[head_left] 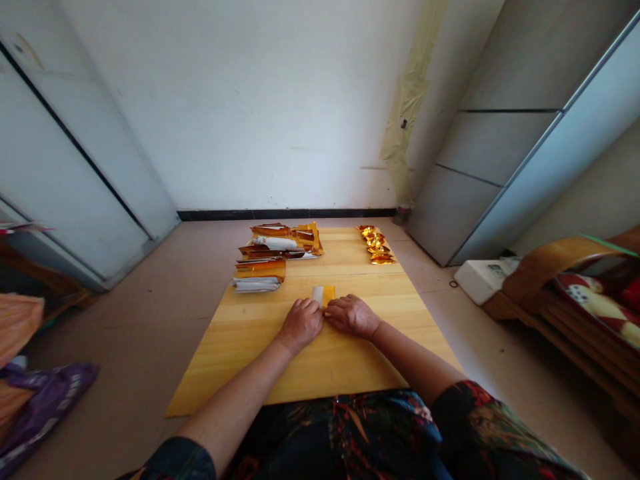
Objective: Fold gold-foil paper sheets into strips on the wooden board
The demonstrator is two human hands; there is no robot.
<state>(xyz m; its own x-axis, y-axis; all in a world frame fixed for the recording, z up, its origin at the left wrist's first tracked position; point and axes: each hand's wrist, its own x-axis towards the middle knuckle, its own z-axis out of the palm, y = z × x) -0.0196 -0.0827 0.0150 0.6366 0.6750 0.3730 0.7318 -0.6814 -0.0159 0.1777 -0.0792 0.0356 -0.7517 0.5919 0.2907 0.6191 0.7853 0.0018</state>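
My left hand [301, 323] and my right hand [352, 315] rest side by side on the wooden table [250, 353], fingers curled onto a small gold-and-white paper sheet [323, 294] that pokes out beyond the fingertips. Both hands press or pinch its near edge. Stacks of gold foil paper [277, 257] lie at the far left of the table. A row of folded gold paper pieces [376, 245] sits at the far right.
A grey cabinet [500, 153] stands at the right, a white box [483, 277] on the floor beside it. A wooden bench with a patterned cushion [590, 293] is at the right edge. A purple bag [45, 400] lies on the floor at left.
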